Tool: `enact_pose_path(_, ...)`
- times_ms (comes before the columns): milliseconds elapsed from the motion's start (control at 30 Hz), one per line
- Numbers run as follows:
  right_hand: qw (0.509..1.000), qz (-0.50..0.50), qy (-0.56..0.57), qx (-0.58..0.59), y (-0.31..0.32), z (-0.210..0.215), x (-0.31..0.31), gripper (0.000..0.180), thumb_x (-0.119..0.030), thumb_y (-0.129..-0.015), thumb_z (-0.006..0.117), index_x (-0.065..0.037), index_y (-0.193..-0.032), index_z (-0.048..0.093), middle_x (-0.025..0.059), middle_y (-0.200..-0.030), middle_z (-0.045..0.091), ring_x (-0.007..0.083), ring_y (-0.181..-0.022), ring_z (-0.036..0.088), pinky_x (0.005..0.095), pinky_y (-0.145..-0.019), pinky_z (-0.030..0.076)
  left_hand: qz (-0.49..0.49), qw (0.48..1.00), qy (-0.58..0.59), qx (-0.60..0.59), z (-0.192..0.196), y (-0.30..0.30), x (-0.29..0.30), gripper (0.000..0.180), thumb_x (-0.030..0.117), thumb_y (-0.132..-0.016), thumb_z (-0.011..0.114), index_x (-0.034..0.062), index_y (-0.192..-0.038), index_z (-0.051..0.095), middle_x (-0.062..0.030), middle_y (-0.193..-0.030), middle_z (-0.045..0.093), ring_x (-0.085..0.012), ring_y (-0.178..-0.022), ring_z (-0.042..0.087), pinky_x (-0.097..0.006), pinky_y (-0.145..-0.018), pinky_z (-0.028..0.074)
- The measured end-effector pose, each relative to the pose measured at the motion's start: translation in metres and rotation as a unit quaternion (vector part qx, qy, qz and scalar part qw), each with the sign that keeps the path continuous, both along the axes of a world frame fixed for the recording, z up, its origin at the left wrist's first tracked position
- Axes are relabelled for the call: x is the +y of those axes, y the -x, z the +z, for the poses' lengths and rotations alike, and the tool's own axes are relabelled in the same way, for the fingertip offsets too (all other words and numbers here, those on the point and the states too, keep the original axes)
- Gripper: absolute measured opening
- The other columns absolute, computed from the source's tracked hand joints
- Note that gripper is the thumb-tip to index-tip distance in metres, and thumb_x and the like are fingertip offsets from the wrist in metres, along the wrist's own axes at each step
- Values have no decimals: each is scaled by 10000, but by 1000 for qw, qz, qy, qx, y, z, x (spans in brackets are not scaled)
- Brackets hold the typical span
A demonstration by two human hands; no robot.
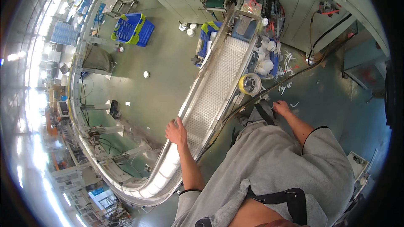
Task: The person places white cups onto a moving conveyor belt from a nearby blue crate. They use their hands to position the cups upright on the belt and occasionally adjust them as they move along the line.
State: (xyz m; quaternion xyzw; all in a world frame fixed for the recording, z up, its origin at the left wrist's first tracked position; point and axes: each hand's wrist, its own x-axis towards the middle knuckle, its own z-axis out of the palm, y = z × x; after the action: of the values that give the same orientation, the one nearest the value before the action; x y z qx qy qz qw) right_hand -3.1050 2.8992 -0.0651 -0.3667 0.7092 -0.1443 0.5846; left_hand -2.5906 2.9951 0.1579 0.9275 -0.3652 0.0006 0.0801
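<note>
Grey shirt (277, 159) nearest; blue bin (276, 64) holds white pieces (266, 64).

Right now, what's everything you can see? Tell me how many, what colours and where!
Conveyor: 1, whitish belt, middle
Tape roll: 1, yellow, conveyor's right edge
Floor basket: at least 1, blue and yellow-green, upper left
Left basket: 1, blue, beside conveyor
Right basket: 1, blue, across from it
Round pieces: many, white, floor and right basket
Scraps: many, white, floor right
Red strips: several, red, top
Cables: several, dark, right
Equipment: too crowded to count, mixed, left
Clothes: grey, black trim, bottom
Left hand: 1, bare, conveyor's left edge
Right hand: 1, bare, beside leg
</note>
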Motion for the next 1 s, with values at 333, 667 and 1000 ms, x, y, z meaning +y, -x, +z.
enact_pose_path(333, 995, -8, -13, 94, 78, 19, -103, 265, -302, -957, 632, -43, -998, 668, 34, -784, 679, 124, -618, 618, 280, -515, 476, 148, 975, -48, 157, 15, -35, -41, 762, 668, -981, 275, 84, -992, 764, -157, -992, 737, -339, -1011, 659, -475, -960, 416)
enact_pose_path(667, 919, 69, 360, 144, 57, 134, -387, 345, -335, -996, 589, -7, -935, 678, 53, -786, 660, 159, -760, 581, 296, -760, 469, 119, 976, -85, 161, 11, 16, -162, 624, 644, -943, 412, 118, -1011, 740, -138, -953, 734, -353, -950, 684, -453, -817, 511)
enact_pose_path(1000, 598, 428, 642, 218, -14, 157, -594, 222, -106, -835, 598, -92, -1045, 667, 116, -1037, 673, 375, -1018, 617, 472, -915, 481, 182, 978, -46, 94, -24, 12, -155, 498, 565, -941, 470, 133, -906, 715, -157, -840, 697, -398, -838, 658, -464, -701, 495)
